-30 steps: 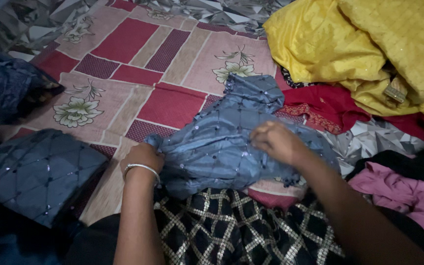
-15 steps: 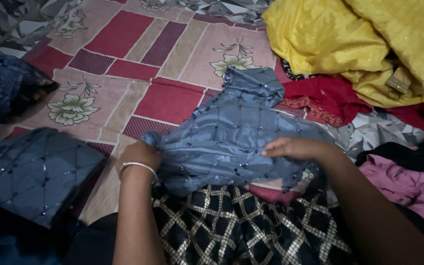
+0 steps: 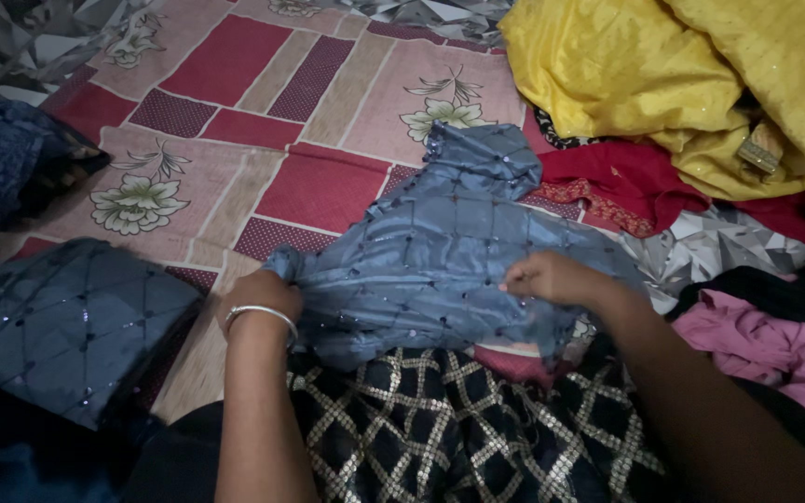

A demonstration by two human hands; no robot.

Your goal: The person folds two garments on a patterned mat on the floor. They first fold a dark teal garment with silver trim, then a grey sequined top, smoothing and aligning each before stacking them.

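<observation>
Pinching the grey-blue sequinned quilted garment [image 3: 440, 251] at opposite edges, left hand [image 3: 263, 296] and right hand [image 3: 552, 278] close on it, apparently spreading it flat.

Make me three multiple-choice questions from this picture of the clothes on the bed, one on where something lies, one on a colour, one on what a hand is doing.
1. Where does the folded grey cloth lie?
A. far left of the left hand
B. on the yellow pile
C. beside the pink garment

2. What colour is the heaped fabric at top right?
A. green
B. yellow
C. white

3. What is the left hand doing?
A. resting open on the bedsheet
B. gripping the edge of the grey sequinned garment
C. holding the red cloth

Answers: 1 A, it sits at the picture's left edge. 2 B, the heap is plainly yellow. 3 B, its fingers bunch the garment's left edge, while the right hand pinches it too.
</observation>
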